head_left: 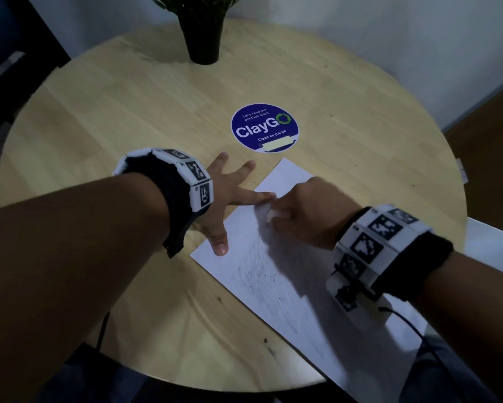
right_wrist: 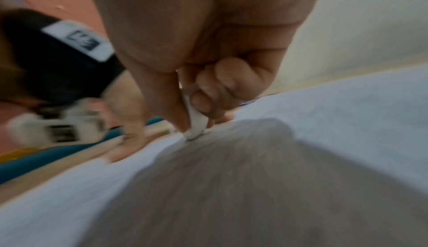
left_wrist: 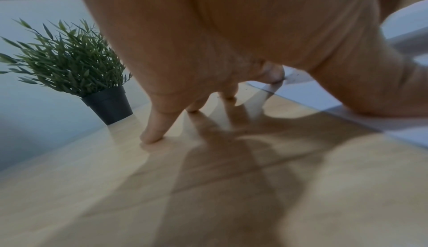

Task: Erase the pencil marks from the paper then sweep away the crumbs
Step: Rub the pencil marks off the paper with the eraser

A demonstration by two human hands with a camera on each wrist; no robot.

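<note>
two hands work over one sheet of paper point(head_left: 288, 274) on a round wooden counter point(head_left: 122, 117). the paper lies toward the counter's near right edge, turned at an angle, with its near right part running past the rim. grey pencil marks point(head_left: 256, 271) smear across the sheet's middle, and they look fainter toward its far corner.

the left hand point(head_left: 224, 196) is spread flat, fingers straight and apart. its thumb point(head_left: 219, 242) presses the paper's left corner and its index fingertip rests on the sheet's far left edge, while the other three fingers lie on bare wood beyond the paper. it grips nothing.

the right hand point(head_left: 305, 210) is curled, pinching one small white eraser point(right_wrist: 195, 122) between thumb and fingers. the eraser's tip touches the paper just beside the left index fingertip, near the sheet's far left edge. the right wrist view is blurred.

a few dark crumbs point(head_left: 266, 340) dot the wood by the paper's left edge; they are too small to count.

one round blue sticker point(head_left: 264, 128) reading "claygo" sits at the counter's centre, near the paper's far corner. one potted plant point(head_left: 203, 27) in a black pot stands at the far edge. each wrist wears one band with black-and-white markers point(head_left: 197, 181).
</note>
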